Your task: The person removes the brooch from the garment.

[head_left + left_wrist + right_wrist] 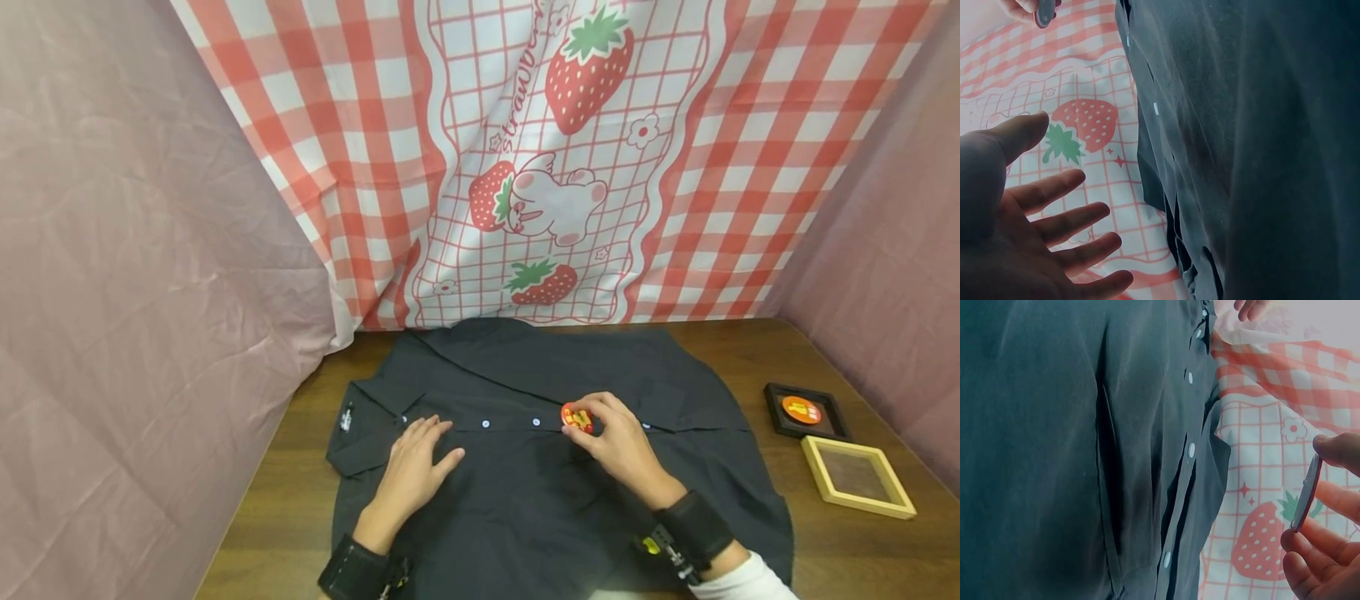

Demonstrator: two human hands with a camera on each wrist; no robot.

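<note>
A dark short-sleeved shirt (510,500) with a row of small white buttons lies spread out, its collar (367,417) toward the left. My right hand (618,442) pinches a round red and yellow pin badge (576,418) by its edge, above the button row. In the right wrist view the badge (1307,494) is seen side-on, with its grey back facing the shirt (1141,425) and the fingertips around its rim. My left hand (412,471) hovers over the shirt near the collar, fingers spread and holding nothing, as the left wrist view also shows.
On the brown wooden table (847,550) at the right sits a black square frame (776,421) with an orange round badge (801,409) in it. A pale yellow frame (858,504) lies beside it. Behind the shirt hangs a red-checked strawberry cloth (375,125); pink fabric (150,333) covers the sides.
</note>
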